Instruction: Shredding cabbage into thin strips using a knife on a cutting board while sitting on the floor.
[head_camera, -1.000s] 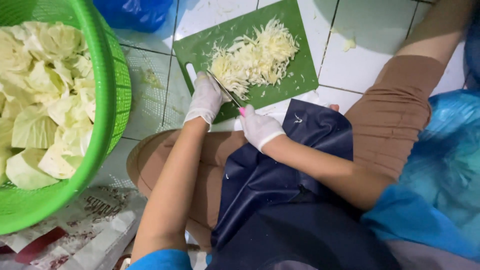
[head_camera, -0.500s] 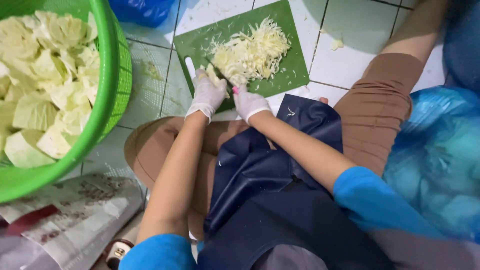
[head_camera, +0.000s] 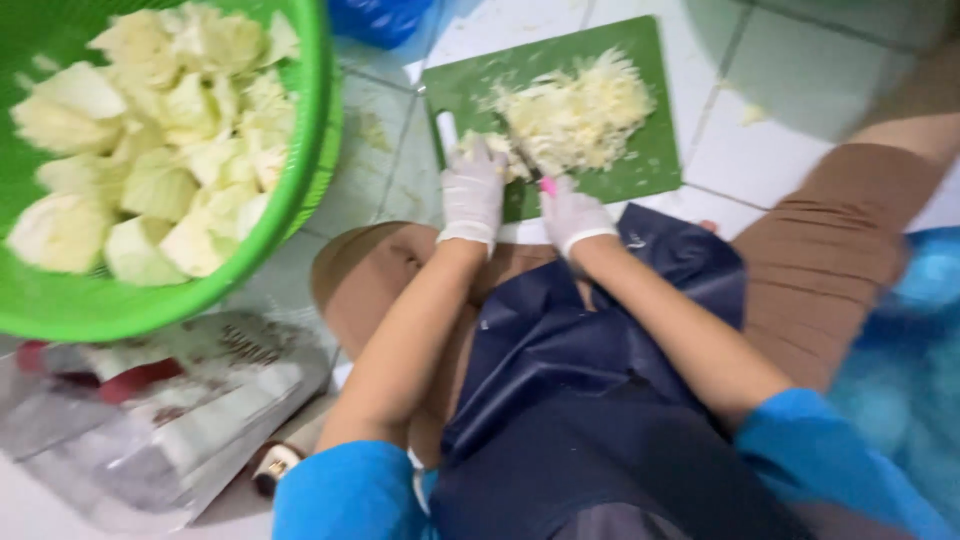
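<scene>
Both hands (head_camera: 520, 200) shifted onto green board (head_camera: 640, 165), tiled floor (head_camera: 800, 90).

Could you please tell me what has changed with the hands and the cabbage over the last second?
Both gloved hands moved forward onto the cutting board: left hand now presses the cabbage piece, right hand brings the pink-handled knife alongside. Shredded pile and basket unchanged.

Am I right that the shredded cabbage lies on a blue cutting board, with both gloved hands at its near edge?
Not quite: the cutting board is green, not blue, as the head view shows. The shredded cabbage does lie on it, with the left hand and right hand at its near edge.
</scene>
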